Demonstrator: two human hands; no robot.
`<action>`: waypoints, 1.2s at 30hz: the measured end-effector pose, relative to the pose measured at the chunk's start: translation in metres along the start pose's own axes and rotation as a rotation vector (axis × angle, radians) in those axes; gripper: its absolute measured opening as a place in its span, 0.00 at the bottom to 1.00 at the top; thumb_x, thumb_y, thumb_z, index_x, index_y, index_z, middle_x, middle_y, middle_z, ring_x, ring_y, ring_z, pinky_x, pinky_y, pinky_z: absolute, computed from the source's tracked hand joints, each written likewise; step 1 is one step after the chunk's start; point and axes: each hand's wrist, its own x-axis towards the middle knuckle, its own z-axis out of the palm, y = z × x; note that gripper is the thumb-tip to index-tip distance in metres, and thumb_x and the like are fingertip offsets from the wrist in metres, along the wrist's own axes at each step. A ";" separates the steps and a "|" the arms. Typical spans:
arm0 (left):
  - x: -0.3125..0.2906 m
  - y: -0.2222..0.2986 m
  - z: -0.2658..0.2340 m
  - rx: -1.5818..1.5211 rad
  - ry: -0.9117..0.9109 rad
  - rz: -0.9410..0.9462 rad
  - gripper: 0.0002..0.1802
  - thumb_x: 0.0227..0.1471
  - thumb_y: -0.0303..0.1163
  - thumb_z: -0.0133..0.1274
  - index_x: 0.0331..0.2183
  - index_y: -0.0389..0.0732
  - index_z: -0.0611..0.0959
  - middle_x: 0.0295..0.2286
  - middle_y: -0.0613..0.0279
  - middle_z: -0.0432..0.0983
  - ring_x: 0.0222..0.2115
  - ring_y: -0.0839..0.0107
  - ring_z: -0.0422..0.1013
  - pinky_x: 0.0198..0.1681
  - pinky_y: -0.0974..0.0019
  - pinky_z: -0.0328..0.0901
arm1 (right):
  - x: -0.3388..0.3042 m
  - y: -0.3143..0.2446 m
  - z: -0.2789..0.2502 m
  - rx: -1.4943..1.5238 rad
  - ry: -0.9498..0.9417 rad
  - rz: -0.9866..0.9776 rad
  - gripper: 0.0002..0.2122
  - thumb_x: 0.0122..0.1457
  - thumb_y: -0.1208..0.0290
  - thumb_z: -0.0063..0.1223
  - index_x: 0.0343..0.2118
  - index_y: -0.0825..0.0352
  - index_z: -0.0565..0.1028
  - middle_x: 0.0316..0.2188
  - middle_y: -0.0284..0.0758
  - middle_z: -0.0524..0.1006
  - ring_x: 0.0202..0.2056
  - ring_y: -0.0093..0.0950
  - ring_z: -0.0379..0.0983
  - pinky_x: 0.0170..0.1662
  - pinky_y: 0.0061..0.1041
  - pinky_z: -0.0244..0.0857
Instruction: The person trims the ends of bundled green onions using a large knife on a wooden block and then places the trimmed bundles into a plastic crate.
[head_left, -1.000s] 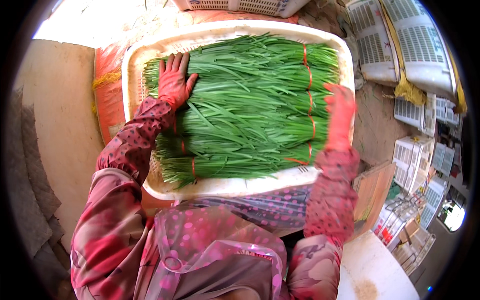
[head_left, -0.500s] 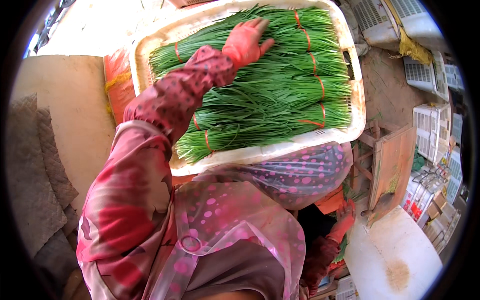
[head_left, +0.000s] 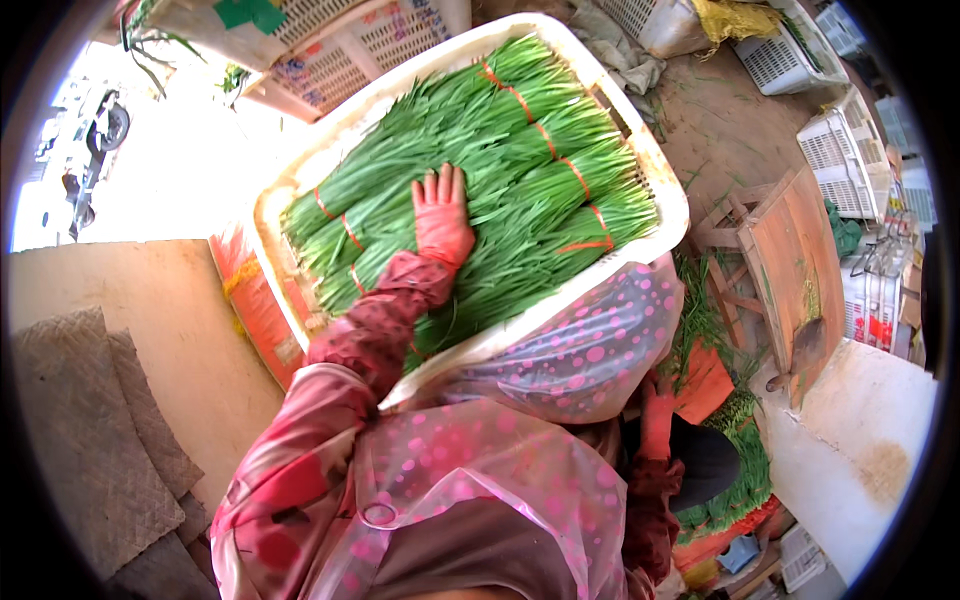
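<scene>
A cream plastic crate (head_left: 672,190) sits in front of my lap, filled with long green chives (head_left: 540,235). The chives lie in several side-by-side bundles tied with red bands (head_left: 556,150). My left hand (head_left: 441,215), in a pink glove, lies flat on top of the leaves near the middle of the crate, fingers stretched out and holding nothing. Down at the right, beside the polka-dot apron (head_left: 580,350), is my gloved right hand (head_left: 656,415). Its fingers are partly hidden by the apron's edge, so what they do cannot be made out.
Loose chives (head_left: 735,470) lie low on the right, near a wooden stool (head_left: 790,280) and a white board (head_left: 850,440). White crates (head_left: 840,150) stand at the far right, and another printed crate (head_left: 370,55) stands beyond mine. Grey matting (head_left: 90,440) lies at the left.
My left hand has drawn back toward me from the far side of the chives to their middle. My right hand has pulled in closer to the apron. The view has turned and shifted.
</scene>
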 end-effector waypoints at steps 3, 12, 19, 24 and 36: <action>0.014 0.022 -0.012 -0.378 0.004 -0.002 0.46 0.35 0.27 0.60 0.59 0.36 0.65 0.60 0.43 0.59 0.62 0.42 0.52 0.66 0.43 0.45 | -0.012 0.023 -0.005 -0.142 0.050 -0.166 0.13 0.63 0.71 0.45 0.45 0.72 0.76 0.37 0.39 0.78 0.36 0.28 0.77 0.39 0.27 0.71; 0.142 -0.069 -0.008 -0.250 0.373 -0.027 0.33 0.53 0.43 0.55 0.54 0.31 0.70 0.52 0.40 0.68 0.54 0.43 0.64 0.59 0.47 0.56 | 0.004 0.105 0.010 0.005 0.004 -0.051 0.14 0.61 0.67 0.47 0.43 0.71 0.77 0.32 0.42 0.79 0.30 0.30 0.74 0.34 0.29 0.67; 0.157 -0.043 0.054 -0.391 0.325 0.105 0.30 0.53 0.40 0.53 0.54 0.32 0.73 0.49 0.40 0.72 0.50 0.43 0.68 0.58 0.49 0.60 | -0.020 0.109 0.025 -0.151 0.037 0.221 0.16 0.60 0.61 0.48 0.42 0.69 0.78 0.40 0.50 0.79 0.43 0.50 0.75 0.45 0.41 0.68; 0.178 -0.115 0.114 -0.339 0.133 0.135 0.31 0.60 0.44 0.47 0.56 0.29 0.72 0.52 0.38 0.71 0.54 0.47 0.67 0.60 0.55 0.59 | -0.016 0.110 0.066 -0.278 0.077 0.114 0.18 0.58 0.61 0.54 0.47 0.67 0.76 0.40 0.44 0.80 0.43 0.41 0.76 0.50 0.35 0.67; 0.260 0.118 0.018 -0.345 -0.277 0.674 0.32 0.60 0.46 0.50 0.59 0.38 0.70 0.53 0.44 0.72 0.56 0.54 0.67 0.58 0.61 0.60 | -0.142 -0.024 -0.030 0.198 0.619 -0.370 0.14 0.61 0.70 0.51 0.49 0.66 0.76 0.37 0.41 0.81 0.36 0.35 0.79 0.41 0.30 0.71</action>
